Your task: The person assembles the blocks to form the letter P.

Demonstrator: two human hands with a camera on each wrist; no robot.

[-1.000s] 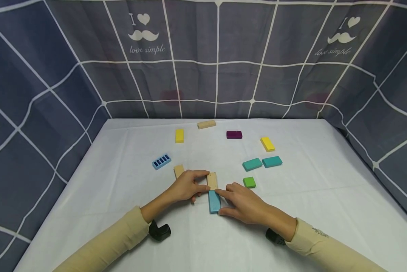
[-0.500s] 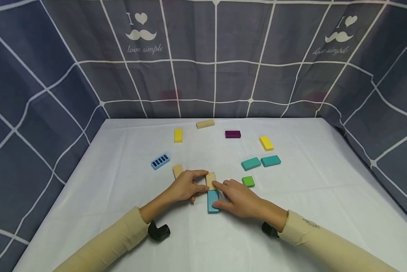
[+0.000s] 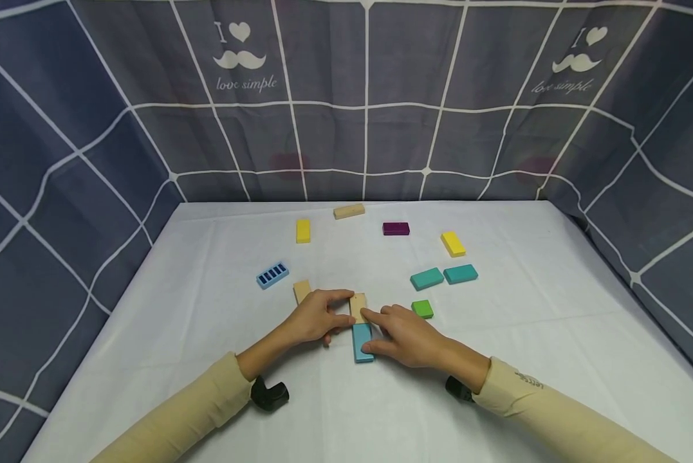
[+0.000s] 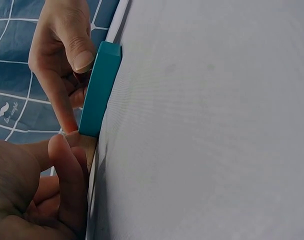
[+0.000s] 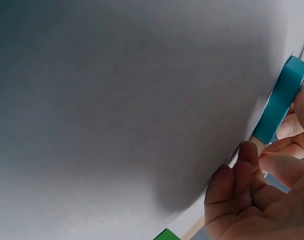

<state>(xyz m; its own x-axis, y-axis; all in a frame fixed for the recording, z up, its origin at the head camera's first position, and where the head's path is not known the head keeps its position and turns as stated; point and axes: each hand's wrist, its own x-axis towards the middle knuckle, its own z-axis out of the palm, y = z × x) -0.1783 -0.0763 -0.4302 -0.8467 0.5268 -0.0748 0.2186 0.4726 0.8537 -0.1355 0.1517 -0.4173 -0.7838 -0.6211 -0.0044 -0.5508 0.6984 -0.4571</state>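
Note:
In the head view my left hand (image 3: 317,316) pinches a plain wooden block (image 3: 358,308) from its left side, index finger at the far end and thumb at the near end. A blue block (image 3: 360,350) lies end to end with it, on the side toward me; in the left wrist view this blue block (image 4: 100,90) looks teal. My right hand (image 3: 410,337) comes in from the right. Its index finger reaches onto the wooden block's right edge and its thumb lies on the blue block. The right hand's other fingers are tucked under, partly hidden.
Beside my left hand lies another wooden block (image 3: 302,290), partly covered. A striped light-blue block (image 3: 273,275) sits farther left. To the right are a green block (image 3: 423,309) and two teal blocks (image 3: 461,274). Farther back lie yellow (image 3: 303,231), purple (image 3: 396,229) and wooden pieces.
My right hand has shifted a little left, its index finger moving from the seam onto the wooden block and its thumb from the blue block's edge onto it. The left hand stays put.

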